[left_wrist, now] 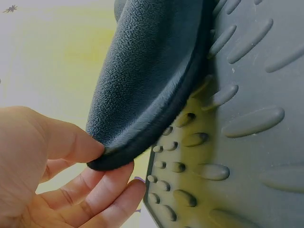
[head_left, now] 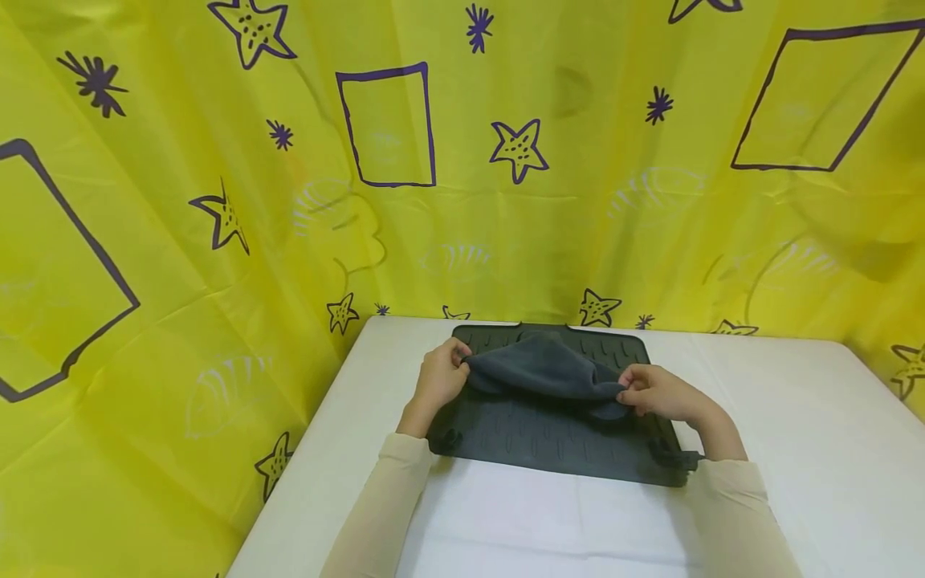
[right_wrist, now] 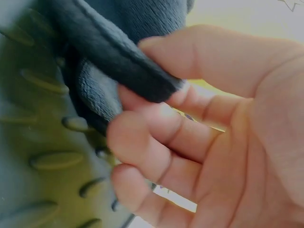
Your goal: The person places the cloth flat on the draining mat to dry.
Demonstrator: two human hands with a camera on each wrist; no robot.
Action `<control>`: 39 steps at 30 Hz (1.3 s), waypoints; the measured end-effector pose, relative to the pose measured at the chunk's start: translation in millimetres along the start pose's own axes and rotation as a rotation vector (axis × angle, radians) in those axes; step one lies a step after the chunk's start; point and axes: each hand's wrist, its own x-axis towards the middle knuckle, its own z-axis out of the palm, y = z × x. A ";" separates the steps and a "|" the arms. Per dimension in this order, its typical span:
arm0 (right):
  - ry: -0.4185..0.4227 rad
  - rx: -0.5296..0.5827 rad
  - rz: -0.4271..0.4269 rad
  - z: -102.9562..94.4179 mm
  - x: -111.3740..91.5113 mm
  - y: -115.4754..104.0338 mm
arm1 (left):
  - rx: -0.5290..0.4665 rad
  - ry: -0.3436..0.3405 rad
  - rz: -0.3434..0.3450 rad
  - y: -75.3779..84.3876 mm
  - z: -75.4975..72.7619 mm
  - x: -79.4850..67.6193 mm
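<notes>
Beige sleeves (head_left: pixel 383 506) outstretched, both hands (head_left: pixel 439 376) (head_left: pixel 663 393) in pinch grips on opposite ends of a dark cloth (head_left: pixel 542 369).

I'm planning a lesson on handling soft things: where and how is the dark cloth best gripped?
The cloth is probably best pinched at its two outer ends, one hand from each side, as the left hand and right hand do: it looks limp, folding loosely between them, and its narrow edge fits a pinch.
</notes>
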 end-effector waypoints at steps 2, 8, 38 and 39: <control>-0.024 0.009 -0.002 -1.6 -1.1 2.0 | 0.002 -0.002 0.001 0.5 -1.2 -0.5; -0.088 0.007 -0.036 -6.2 -5.3 6.6 | 0.007 -0.069 -0.012 1.6 -5.8 -0.6; -0.107 -0.036 -0.067 5.6 3.5 7.5 | 0.064 -0.222 -0.012 -11.2 10.7 -1.0; -0.100 -0.030 -0.059 4.6 3.0 7.9 | 0.060 -0.223 -0.009 -11.4 10.1 -0.8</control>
